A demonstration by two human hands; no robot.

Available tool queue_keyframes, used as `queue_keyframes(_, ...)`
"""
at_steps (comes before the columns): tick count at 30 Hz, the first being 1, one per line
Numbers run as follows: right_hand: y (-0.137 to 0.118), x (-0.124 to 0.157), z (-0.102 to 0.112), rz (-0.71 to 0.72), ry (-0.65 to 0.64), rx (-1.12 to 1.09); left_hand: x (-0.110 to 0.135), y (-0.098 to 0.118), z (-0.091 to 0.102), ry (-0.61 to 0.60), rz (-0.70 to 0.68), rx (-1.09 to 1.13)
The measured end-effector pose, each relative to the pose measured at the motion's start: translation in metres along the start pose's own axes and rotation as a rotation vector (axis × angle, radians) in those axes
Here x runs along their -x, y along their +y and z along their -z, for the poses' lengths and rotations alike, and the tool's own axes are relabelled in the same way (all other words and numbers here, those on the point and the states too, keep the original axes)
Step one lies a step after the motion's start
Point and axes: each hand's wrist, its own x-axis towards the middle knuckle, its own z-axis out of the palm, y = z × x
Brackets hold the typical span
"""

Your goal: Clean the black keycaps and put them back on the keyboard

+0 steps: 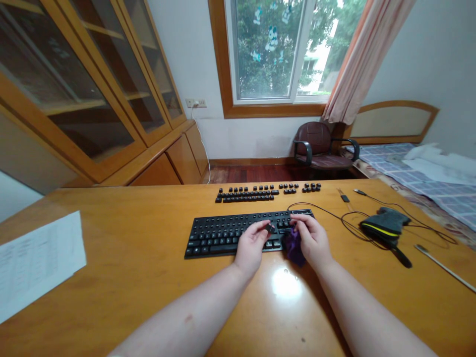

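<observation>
A black keyboard lies on the wooden desk, with keycaps still fitted at its lower left and bare switch posts in its upper rows. Over its right half, my left hand pinches a small black keycap between thumb and fingertips. My right hand is closed on a dark purple cloth, which hangs down over the keyboard's right end. Behind the keyboard, loose black keycaps stand in rows near the desk's far edge.
To the right lie a grey and black brush-like tool with a yellow stripe, a coiled cable, a small wire keycap puller and a thin white stick. Printed papers rest at left. A chair stands beyond the desk.
</observation>
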Motion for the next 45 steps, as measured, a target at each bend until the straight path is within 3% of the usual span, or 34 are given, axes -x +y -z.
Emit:
queue_keyframes(4,-0.006,0.000,-0.002,0.196,-0.147,0.090,0.001,0.000,0.000,-0.014,-0.074,-0.072)
queue_keyframes(9,-0.003,0.000,-0.007,0.275,-0.288,0.141,0.003,-0.002,-0.001,-0.050,-0.076,-0.111)
queue_keyframes(13,0.000,0.001,-0.006,0.277,-0.249,0.142,0.006,-0.002,-0.004,-0.060,-0.071,-0.124)
queue_keyframes(16,0.001,-0.003,-0.003,0.216,-0.127,0.205,0.002,0.007,-0.005,0.059,-0.129,-0.179)
queue_keyframes(19,0.000,-0.015,0.000,0.183,-0.123,0.336,-0.012,0.025,-0.001,0.092,-0.227,-0.454)
queue_keyframes(21,0.001,-0.026,-0.001,0.173,-0.244,0.452,-0.024,0.037,0.004,-0.036,-0.297,-0.736)
queue_keyframes(23,0.004,-0.035,-0.004,0.200,-0.382,0.531,-0.035,0.044,0.010,-0.091,-0.427,-1.017)
queue_keyframes(25,0.009,-0.041,-0.007,0.243,-0.468,0.563,-0.041,0.044,0.015,-0.112,-0.534,-1.207)
queue_keyframes(29,0.022,-0.042,-0.013,0.338,-0.516,0.583,-0.041,0.031,0.020,-0.230,-0.674,-1.401)
queue_keyframes(34,0.030,-0.040,-0.014,0.374,-0.534,0.599,-0.040,0.023,0.020,-0.277,-0.685,-1.443)
queue_keyframes(41,0.026,-0.040,-0.008,0.393,-0.580,0.601,-0.042,0.022,0.021,-0.368,-0.669,-1.238)
queue_keyframes(45,0.025,-0.039,-0.009,0.369,-0.545,0.567,-0.042,0.021,0.022,-0.349,-0.632,-1.223)
